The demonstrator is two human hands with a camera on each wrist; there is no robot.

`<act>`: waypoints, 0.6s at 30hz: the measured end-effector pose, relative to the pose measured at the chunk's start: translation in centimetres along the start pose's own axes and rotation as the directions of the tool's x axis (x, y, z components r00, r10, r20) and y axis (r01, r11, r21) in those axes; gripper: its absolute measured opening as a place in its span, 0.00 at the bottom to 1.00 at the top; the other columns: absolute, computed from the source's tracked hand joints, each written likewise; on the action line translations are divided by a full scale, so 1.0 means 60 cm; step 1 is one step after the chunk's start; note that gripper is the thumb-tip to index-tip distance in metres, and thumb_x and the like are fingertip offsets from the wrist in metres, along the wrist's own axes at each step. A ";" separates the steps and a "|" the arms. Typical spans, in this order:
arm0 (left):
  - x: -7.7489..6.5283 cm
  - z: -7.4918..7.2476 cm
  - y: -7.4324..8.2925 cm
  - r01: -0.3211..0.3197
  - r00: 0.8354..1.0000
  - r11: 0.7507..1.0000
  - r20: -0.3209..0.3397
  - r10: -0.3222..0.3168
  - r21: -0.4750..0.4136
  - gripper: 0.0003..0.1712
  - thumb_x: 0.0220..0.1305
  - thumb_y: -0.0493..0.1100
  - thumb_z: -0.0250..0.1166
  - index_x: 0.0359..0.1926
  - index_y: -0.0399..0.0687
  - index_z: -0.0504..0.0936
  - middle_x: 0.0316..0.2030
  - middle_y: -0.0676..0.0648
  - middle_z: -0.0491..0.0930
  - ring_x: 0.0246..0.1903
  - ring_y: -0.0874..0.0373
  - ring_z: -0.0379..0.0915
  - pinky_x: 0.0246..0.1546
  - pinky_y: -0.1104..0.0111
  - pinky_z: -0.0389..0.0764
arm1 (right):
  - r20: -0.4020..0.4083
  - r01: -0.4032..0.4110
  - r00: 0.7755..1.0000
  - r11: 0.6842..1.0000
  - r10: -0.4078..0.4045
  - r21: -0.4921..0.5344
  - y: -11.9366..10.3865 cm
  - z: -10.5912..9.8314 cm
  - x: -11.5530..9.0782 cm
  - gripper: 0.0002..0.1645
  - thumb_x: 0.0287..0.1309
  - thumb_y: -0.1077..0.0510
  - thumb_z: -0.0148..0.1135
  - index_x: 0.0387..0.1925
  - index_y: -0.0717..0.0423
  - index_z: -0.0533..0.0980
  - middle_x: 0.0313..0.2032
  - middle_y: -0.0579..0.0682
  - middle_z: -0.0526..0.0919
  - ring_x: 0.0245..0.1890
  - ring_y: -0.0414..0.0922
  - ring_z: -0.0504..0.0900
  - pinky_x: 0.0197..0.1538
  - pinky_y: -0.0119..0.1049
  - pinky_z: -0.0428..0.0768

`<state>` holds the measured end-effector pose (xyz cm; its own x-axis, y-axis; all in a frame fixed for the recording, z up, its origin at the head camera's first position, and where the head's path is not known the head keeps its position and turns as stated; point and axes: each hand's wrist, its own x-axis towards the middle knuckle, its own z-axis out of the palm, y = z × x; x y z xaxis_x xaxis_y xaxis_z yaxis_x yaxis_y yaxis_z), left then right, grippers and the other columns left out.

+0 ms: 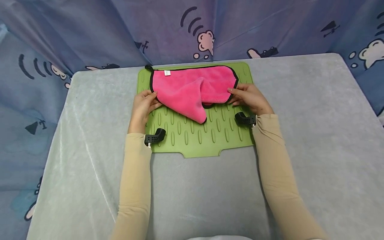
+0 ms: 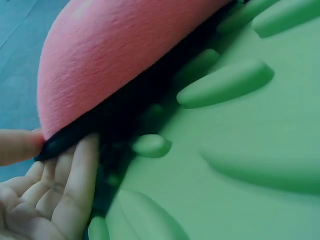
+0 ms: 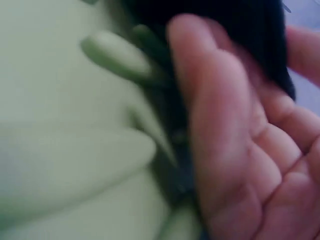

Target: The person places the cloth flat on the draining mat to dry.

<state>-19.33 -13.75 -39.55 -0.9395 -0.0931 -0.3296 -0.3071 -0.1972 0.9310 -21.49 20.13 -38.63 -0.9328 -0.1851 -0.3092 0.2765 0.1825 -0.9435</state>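
A pink plush cloth with black edging, a white tag and a black loop at its far left corner lies over a green ridged mat. Its near edge is uneven, with one corner flopping toward the person and a fold rising in the middle. The left hand pinches the cloth's left edge, thumb on top and fingers beneath, as the left wrist view also shows. On the opposite side the right hand pinches the right edge the same way. In the right wrist view its fingers pass under the dark cloth edge.
The mat lies on a table with a pale grey cover. A patterned blue-purple curtain hangs behind the table and along its sides. Each wrist carries a black camera, the left one and the right one both over the mat.
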 end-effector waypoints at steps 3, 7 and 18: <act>0.002 -0.002 -0.001 -0.027 0.997 0.999 -0.067 0.026 -0.026 0.05 0.68 0.35 0.56 0.34 0.39 0.74 0.24 0.50 0.76 0.23 0.63 0.73 0.29 0.74 0.80 | -0.032 0.017 0.999 0.995 -0.014 0.095 0.005 0.001 0.004 0.09 0.63 0.59 0.58 0.27 0.57 0.77 0.21 0.48 0.82 0.20 0.39 0.81 0.25 0.30 0.80; 0.005 -0.003 -0.002 -0.048 0.994 0.999 -0.104 0.046 -0.022 0.03 0.68 0.35 0.56 0.36 0.39 0.75 0.24 0.50 0.76 0.22 0.63 0.71 0.27 0.75 0.78 | -0.057 0.037 0.998 0.972 -0.024 0.231 0.007 -0.003 0.005 0.09 0.64 0.61 0.57 0.28 0.58 0.77 0.20 0.50 0.82 0.20 0.41 0.82 0.24 0.30 0.80; 0.005 -0.006 -0.009 -0.087 0.985 0.996 -0.151 0.081 -0.032 0.05 0.68 0.36 0.56 0.37 0.38 0.77 0.26 0.49 0.77 0.22 0.62 0.72 0.24 0.75 0.77 | -0.216 0.176 0.972 0.890 -0.090 0.421 0.009 -0.003 0.002 0.12 0.63 0.62 0.58 0.22 0.61 0.75 0.16 0.49 0.77 0.15 0.40 0.77 0.20 0.28 0.77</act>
<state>-19.38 -14.05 -40.18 -0.9277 -0.2546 -0.2729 -0.2195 -0.2192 0.9507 -21.47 20.38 -39.15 -0.9818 0.0123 -0.1895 0.1787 -0.2769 -0.9441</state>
